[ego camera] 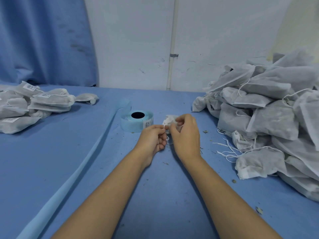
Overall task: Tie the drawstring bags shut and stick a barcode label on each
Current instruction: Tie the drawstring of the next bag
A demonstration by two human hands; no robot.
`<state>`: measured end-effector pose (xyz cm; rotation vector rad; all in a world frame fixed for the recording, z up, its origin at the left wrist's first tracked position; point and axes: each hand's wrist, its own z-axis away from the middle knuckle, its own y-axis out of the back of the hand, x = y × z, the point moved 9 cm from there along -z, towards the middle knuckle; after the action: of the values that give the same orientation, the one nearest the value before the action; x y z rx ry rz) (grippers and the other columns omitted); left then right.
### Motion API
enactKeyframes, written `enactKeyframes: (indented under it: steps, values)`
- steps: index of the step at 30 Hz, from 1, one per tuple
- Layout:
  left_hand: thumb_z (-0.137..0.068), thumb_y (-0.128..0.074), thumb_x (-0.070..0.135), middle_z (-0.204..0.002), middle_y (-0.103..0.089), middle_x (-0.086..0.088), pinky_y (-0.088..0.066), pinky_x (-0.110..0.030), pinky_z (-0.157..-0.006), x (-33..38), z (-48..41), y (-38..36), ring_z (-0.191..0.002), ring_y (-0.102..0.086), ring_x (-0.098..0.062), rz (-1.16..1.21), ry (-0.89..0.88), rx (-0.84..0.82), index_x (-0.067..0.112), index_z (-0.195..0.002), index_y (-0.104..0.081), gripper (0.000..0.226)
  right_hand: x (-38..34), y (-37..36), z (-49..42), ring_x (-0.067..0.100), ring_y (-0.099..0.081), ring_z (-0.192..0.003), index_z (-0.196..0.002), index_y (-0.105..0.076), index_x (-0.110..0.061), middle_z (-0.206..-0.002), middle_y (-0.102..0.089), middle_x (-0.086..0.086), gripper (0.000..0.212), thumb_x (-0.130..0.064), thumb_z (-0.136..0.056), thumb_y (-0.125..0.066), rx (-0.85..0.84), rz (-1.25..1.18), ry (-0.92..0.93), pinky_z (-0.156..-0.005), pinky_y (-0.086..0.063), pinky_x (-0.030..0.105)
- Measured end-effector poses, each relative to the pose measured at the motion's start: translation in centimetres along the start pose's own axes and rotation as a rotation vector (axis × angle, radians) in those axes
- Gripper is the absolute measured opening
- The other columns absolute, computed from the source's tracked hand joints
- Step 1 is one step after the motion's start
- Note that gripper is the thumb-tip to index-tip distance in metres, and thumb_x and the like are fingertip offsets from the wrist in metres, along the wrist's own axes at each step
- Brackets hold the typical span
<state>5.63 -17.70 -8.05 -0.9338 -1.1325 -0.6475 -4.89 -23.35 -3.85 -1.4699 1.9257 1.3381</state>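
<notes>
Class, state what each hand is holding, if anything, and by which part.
Both hold one small white drawstring bag. The left hand pinches its string; the right hand grips the bag's bunched fabric.

scuffed white wall [138, 40], blue curtain [43, 40] at left, blue-covered table [69, 161].

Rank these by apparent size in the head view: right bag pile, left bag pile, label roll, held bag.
1. Right pile, cut off at the frame edge.
2. Left pile.
3. Label roll.
4. Held bag, mostly hidden, so its place below the roll is unsure.
</notes>
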Motion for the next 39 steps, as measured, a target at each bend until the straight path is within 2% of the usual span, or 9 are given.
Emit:
enactKeyframes:
  steps: [2, 4, 7, 10, 14, 21, 28, 35, 39]
  values:
    - [-0.094, -0.038, -0.002, -0.044, -0.047, 0.001, -0.029, -0.017, -0.037, -0.1, 0.0, -0.2, -0.036, -0.040, -0.009, -0.001, 0.006, -0.021, 0.010, -0.087, -0.055, 0.022, 0.8, -0.7, 0.0, 0.009, -0.044, -0.058, -0.064, -0.053, -0.018, -0.061, -0.052, -0.007, 0.028, -0.026, -0.091, -0.053, -0.063, -0.015, -0.116, -0.051, -0.032, 0.024]
    - [-0.094, -0.038, -0.002, -0.044, -0.046, 0.001, -0.027, -0.017, -0.036, -0.1, 0.0, -0.4, -0.035, -0.039, -0.009, -0.011, 0.008, -0.049, 0.010, -0.090, -0.054, 0.021, 1.5, -1.8, 0.4, 0.011, -0.042, -0.051, -0.052, -0.053, -0.016, -0.050, -0.050, -0.004, 0.037, -0.024, -0.088, -0.054, -0.173, -0.145, -0.252, -0.049, -0.035, 0.021]
    - [-0.094, -0.038, -0.003, -0.045, -0.044, 0.001, -0.028, -0.015, -0.035, -0.1, 0.0, -0.7, -0.035, -0.038, -0.009, -0.014, 0.005, -0.083, 0.010, -0.092, -0.054, 0.020, 2.0, -2.6, 0.9, 0.015, -0.051, -0.057, -0.061, -0.064, -0.011, -0.055, -0.058, 0.005, 0.023, -0.014, -0.083, -0.058, -0.223, -0.451, -0.416, -0.058, -0.041, 0.023]
    - [-0.091, -0.037, -0.007, -0.045, -0.041, 0.001, -0.024, -0.014, -0.035, -0.1, 0.1, -1.0, -0.034, -0.034, -0.009, -0.002, 0.010, -0.104, 0.010, -0.094, -0.054, 0.024, 1.8, -2.6, 0.9, 0.012, -0.053, -0.041, -0.067, -0.066, -0.006, -0.048, -0.060, 0.003, 0.019, -0.003, -0.084, -0.058, -0.225, -0.696, -0.513, -0.044, -0.040, 0.016]
    - [-0.089, -0.034, -0.010, -0.043, -0.038, 0.000, -0.019, -0.015, -0.034, -0.4, 0.2, -1.7, -0.032, -0.028, -0.009, 0.017, 0.038, -0.143, 0.009, -0.094, -0.053, 0.027, 2.4, -2.5, 0.8, 0.013, -0.054, -0.050, -0.070, -0.066, -0.004, -0.067, -0.067, 0.006, 0.016, -0.001, -0.083, -0.057, -0.189, -0.778, -0.597, -0.056, -0.042, 0.023]
    - [-0.091, -0.038, -0.008, -0.043, -0.034, 0.001, -0.019, -0.016, -0.035, -0.5, 0.1, -1.9, -0.032, -0.027, -0.008, 0.029, 0.057, -0.135, 0.009, -0.097, -0.054, 0.024, 3.0, -2.9, 0.8, 0.010, -0.064, -0.068, -0.083, -0.067, -0.001, -0.078, -0.070, 0.008, 0.009, -0.001, -0.086, -0.059, -0.197, -0.951, -0.672, -0.060, -0.050, 0.015]
    - [-0.098, -0.046, 0.023, -0.074, -0.054, 0.004, -0.035, -0.029, -0.063, 3.6, 1.3, 0.0, -0.072, -0.052, -0.015, -0.941, -0.492, 0.209, 0.017, -0.098, -0.057, 0.013, 2.8, -2.8, 0.1, 0.009, -0.066, -0.084, -0.083, -0.061, -0.016, -0.079, -0.074, -0.003, 0.019, -0.017, -0.097, -0.047, -0.285, -1.101, -0.631, -0.078, -0.049, 0.022]
    - [-0.100, -0.040, 0.028, -0.097, -0.051, 0.001, -0.033, -0.029, -0.065, 5.1, 2.0, 0.5, -0.094, -0.048, -0.018, -1.371, -0.662, 0.362, 0.014, -0.101, -0.061, 0.025, 1.8, 0.0, -1.2, 0.004, -0.046, -0.062, -0.079, -0.058, -0.015, -0.065, -0.051, -0.011, 0.020, -0.015, -0.096, -0.048, -0.154, -0.217, -0.171, -0.058, -0.035, 0.011]
    - [-0.099, -0.041, 0.025, -0.109, -0.054, -0.001, -0.030, -0.029, -0.070, 5.7, 2.7, -0.7, -0.096, -0.045, -0.020, -1.459, -0.791, 0.393, 0.012, -0.099, -0.064, 0.026, -0.2, -0.4, -0.8, 0.020, -0.044, -0.078, -0.075, -0.040, -0.017, -0.082, -0.049, 0.000, 0.022, -0.016, -0.097, -0.037, -0.157, 0.092, 0.029, -0.064, -0.029, 0.031]
